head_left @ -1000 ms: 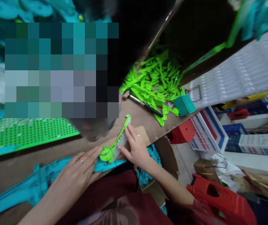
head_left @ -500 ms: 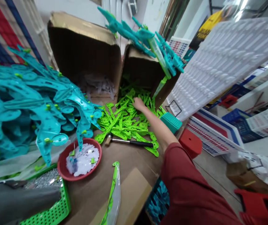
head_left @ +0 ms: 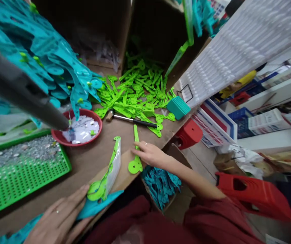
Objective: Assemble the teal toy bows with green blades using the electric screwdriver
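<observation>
At the bottom left, my left hand [head_left: 59,217] is closed round a long teal plastic part [head_left: 99,203], its fingers on top and thumb beneath. A green plastic arm with a clear-white blade-like side [head_left: 115,166] lies against that part, its round end by my left fingertips. My right hand [head_left: 150,154] pinches a flat lime-green plastic piece [head_left: 134,166] with a disc at its near end, low over a cardboard sheet [head_left: 126,159]. Beyond it, a hammer [head_left: 132,120] lies before a heap of similar green pieces [head_left: 135,91].
A red bowl [head_left: 98,132] of white pieces stands beside a green perforated basket [head_left: 31,183] of small metal bits. Teal parts [head_left: 56,51] are piled at left. A dark grey bar [head_left: 25,84] juts in there. A teal basket [head_left: 178,107] sits near the table's right edge.
My right hand has come back from the green heap to the near edge with a green piece. My left hand has come into view gripping the teal part. The view has tipped downward.
</observation>
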Demonstrator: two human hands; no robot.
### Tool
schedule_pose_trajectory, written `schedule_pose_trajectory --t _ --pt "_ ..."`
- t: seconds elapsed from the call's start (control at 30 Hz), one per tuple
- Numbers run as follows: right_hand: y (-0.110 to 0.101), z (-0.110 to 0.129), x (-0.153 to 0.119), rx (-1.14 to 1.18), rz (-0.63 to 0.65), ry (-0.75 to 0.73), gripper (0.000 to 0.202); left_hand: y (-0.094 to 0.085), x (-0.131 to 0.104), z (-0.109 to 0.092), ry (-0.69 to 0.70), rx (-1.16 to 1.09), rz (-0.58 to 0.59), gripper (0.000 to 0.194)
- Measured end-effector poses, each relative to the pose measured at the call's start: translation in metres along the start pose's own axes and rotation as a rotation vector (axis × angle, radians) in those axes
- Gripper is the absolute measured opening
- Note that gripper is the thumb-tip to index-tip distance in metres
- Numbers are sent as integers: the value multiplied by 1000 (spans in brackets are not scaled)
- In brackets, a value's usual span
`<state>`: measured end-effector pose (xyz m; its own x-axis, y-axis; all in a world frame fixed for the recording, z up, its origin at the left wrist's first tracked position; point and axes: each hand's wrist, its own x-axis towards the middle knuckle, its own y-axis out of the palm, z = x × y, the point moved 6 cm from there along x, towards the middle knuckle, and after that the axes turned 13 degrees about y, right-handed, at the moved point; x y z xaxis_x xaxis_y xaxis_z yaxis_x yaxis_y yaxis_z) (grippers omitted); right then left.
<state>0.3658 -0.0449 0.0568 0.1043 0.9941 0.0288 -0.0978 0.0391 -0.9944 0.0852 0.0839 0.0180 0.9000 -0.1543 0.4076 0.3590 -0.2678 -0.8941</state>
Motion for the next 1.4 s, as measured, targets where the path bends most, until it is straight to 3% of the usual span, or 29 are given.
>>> schedule_pose_trajectory --t 0.1,0.23,0.43,0.53,0.6,0.7,0.77,0.83,0.97,1.17,1.4 --pt "2 13 -14 200 51 169 50 -15 21 -5 6 19 -73 51" --pt "0 26 -25 251 242 108 60 -23 34 -9 -38 6 -50 44" --pt "4 1 -28 180 307 65 63 -19 24 -12 -103 -83 -41 42" --pt "-1 7 -20 254 375 24 62 -18 22 -10 -132 -112 -36 40" --pt "-12 24 -9 314 352 13 62 -18 22 -10 -138 -122 -39 39" --pt "-29 65 13 389 210 -48 63 -19 23 -10 -129 -107 -50 40" --pt "-27 92 27 378 183 -110 62 -21 24 -10 -127 -100 -50 42" --pt "-15 108 38 344 238 -135 60 -21 25 -10 -130 -109 -46 44" --pt "3 113 48 376 314 -93 58 -20 24 -9 -129 -123 -45 45" --pt "7 113 47 357 317 -52 57 -20 23 -8 -128 -131 -58 47" --pt "9 116 46 332 310 -108 54 -15 20 -7 -156 -178 -57 43"
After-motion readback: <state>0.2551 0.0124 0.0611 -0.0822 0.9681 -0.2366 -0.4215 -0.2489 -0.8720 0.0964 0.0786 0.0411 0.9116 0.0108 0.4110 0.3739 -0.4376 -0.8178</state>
